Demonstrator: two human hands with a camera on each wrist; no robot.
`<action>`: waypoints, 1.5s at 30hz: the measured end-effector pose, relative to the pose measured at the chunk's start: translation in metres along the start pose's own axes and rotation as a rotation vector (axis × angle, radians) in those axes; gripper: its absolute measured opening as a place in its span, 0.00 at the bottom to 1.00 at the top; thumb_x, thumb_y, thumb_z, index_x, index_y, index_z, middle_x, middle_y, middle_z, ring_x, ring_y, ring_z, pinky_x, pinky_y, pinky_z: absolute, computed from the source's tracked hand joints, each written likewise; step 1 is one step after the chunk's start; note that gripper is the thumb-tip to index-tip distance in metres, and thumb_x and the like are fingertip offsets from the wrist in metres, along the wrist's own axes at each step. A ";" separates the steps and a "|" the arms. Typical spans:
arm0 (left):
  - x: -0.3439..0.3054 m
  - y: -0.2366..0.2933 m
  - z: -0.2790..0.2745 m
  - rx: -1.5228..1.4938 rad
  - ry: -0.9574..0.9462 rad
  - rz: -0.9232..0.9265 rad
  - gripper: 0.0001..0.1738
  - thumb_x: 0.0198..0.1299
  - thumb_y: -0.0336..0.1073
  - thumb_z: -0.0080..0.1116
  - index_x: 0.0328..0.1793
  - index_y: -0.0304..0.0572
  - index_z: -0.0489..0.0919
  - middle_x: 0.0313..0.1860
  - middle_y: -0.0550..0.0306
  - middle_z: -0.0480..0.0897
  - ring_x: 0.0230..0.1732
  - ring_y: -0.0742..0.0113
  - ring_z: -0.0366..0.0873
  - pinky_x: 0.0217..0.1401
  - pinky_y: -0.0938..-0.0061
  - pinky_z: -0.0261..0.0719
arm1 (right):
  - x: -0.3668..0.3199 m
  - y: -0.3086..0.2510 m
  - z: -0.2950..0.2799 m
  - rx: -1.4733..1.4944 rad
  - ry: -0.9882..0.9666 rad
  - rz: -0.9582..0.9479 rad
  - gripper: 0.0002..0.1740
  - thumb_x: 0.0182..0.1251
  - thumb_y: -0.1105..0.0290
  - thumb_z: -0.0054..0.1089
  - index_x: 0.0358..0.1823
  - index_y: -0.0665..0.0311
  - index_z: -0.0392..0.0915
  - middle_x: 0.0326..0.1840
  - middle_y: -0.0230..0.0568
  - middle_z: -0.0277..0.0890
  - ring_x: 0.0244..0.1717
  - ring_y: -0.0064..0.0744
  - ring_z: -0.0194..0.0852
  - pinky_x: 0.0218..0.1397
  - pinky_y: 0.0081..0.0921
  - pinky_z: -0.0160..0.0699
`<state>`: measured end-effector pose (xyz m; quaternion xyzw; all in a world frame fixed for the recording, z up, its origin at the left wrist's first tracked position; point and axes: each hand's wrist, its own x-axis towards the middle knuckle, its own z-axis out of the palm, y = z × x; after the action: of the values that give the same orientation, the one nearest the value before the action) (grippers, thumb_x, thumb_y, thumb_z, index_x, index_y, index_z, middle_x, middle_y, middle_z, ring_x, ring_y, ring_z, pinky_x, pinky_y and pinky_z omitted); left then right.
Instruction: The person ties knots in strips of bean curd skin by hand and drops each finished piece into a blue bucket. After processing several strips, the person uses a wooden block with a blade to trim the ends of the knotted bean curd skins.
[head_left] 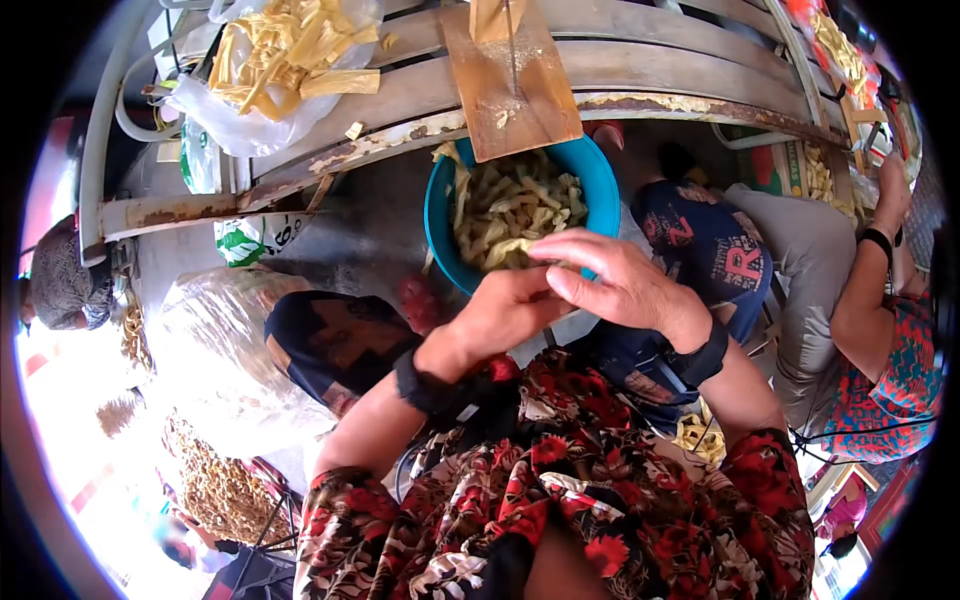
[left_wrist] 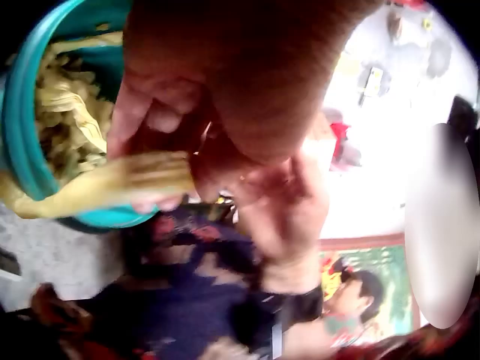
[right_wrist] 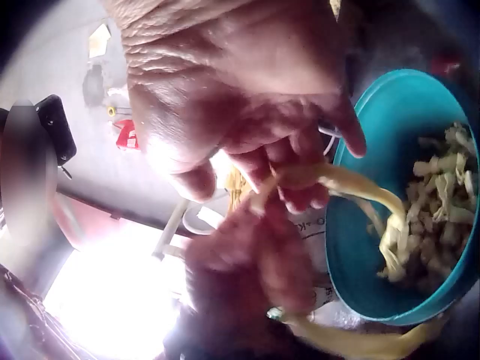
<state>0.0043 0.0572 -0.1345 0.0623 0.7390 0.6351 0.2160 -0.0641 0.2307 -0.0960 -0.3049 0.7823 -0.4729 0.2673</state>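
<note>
Over the near rim of a blue bucket (head_left: 437,235), the left hand (head_left: 505,312) and right hand (head_left: 628,285) meet. In the right wrist view, the right hand (right_wrist: 247,97) has curled fingers holding the end of a pale yellow strip (right_wrist: 364,186), which droops into the bucket (right_wrist: 360,262). Below it the left hand (right_wrist: 251,262) grips another strip (right_wrist: 360,341). The left wrist view shows a strip (left_wrist: 97,186) running from the left hand (left_wrist: 225,90) across the bucket rim. Short cut pieces (head_left: 520,195) lie inside the bucket. Finger contact is partly hidden.
A slatted bench (head_left: 620,70) spans the far side, with a wooden board (head_left: 510,90) jutting over the bucket. Yellow strips (head_left: 280,50) lie on a plastic bag at its left. A wrapped bundle (head_left: 225,335) stands left; another person's arm (head_left: 865,270) is at right.
</note>
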 end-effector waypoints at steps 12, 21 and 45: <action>-0.053 0.168 -0.090 -0.820 0.211 0.476 0.19 0.67 0.29 0.36 0.60 0.21 0.62 0.25 0.57 0.71 0.16 0.76 0.66 0.16 0.79 0.68 | 0.007 -0.068 -0.017 0.293 0.455 -0.206 0.20 0.63 0.64 0.60 0.51 0.69 0.72 0.47 0.39 0.73 0.47 0.24 0.71 0.51 0.21 0.69; -0.048 0.160 -0.038 -1.089 0.414 0.479 0.19 0.68 0.32 0.39 0.63 0.30 0.63 0.31 0.61 0.67 0.27 0.76 0.62 0.29 0.80 0.63 | -0.005 -0.105 0.044 0.285 0.430 -0.519 0.31 0.63 0.62 0.56 0.62 0.73 0.62 0.51 0.50 0.68 0.52 0.38 0.67 0.56 0.30 0.63; -0.108 0.116 -0.076 -0.149 0.035 0.082 0.11 0.57 0.23 0.53 0.46 0.36 0.81 0.35 0.58 0.82 0.30 0.77 0.76 0.29 0.84 0.72 | -0.058 -0.119 -0.066 0.393 -0.038 0.339 0.10 0.66 0.67 0.55 0.40 0.67 0.76 0.20 0.30 0.72 0.13 0.13 0.66 0.18 0.11 0.68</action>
<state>0.0496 -0.0300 0.0111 0.0653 0.6900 0.6978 0.1808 -0.0447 0.2674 0.0456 -0.1208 0.7102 -0.5584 0.4115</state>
